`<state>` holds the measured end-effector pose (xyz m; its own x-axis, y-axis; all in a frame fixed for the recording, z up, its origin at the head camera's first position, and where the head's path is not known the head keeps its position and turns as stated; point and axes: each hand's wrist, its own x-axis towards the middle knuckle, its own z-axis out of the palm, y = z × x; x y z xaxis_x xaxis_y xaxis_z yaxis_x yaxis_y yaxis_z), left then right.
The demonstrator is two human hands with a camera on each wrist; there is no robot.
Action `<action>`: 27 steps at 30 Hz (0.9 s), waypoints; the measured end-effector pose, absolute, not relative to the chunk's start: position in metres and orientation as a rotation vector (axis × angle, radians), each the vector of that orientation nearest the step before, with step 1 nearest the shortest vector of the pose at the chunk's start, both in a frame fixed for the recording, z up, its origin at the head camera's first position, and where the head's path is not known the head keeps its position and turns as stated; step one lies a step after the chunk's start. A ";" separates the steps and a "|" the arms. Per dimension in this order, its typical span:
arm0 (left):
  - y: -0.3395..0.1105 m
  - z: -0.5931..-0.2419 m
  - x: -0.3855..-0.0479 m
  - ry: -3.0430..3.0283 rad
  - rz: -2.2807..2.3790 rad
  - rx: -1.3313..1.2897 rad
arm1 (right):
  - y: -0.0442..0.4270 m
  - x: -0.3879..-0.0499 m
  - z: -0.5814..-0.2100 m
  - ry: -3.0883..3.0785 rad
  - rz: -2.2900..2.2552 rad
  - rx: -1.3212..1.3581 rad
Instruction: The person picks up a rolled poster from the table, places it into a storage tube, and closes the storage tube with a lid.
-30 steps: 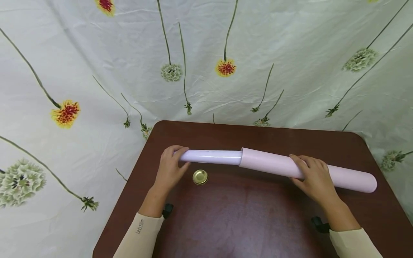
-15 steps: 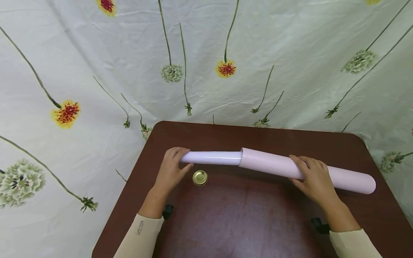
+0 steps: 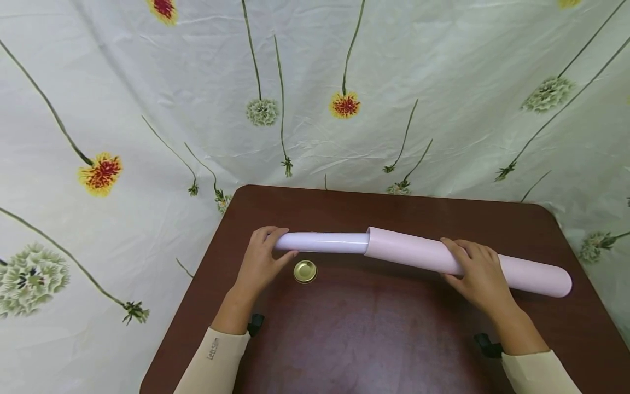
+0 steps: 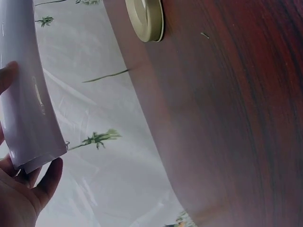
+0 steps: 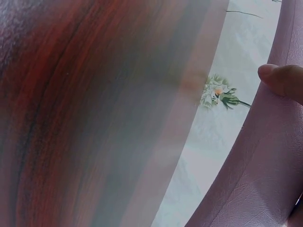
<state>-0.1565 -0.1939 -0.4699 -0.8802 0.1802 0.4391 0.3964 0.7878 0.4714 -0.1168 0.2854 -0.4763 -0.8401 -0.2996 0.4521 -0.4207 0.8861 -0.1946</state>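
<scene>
My left hand holds the outer end of a glossy white rolled sheet, with fingers over the top and thumb on the near side. In the left wrist view the layered edge of the rolled sheet shows at that end. Its other end goes into the open mouth of a pale pink tube; how deep it reaches is hidden. My right hand grips the tube around its middle. In the right wrist view a thumb lies against the tube's textured surface.
A round gold lid lies on the dark brown table, just below the rolled sheet. Behind and to the left hangs a white flower-printed cloth. The tube's closed rounded end comes near the table's right edge.
The rolled sheet and tube have dipped very slightly in the head view, and the tube's closed end has shifted a little left. Both hands keep the same grip.
</scene>
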 end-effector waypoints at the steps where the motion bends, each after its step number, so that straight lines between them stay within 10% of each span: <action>1: -0.194 -0.470 -0.157 -2.602 -0.808 -0.439 | 0.285 -0.117 -0.477 -2.637 0.404 0.529; 27: -0.192 -0.465 -0.155 -2.657 -0.971 -0.267 | 0.283 -0.114 -0.476 -2.645 0.393 0.546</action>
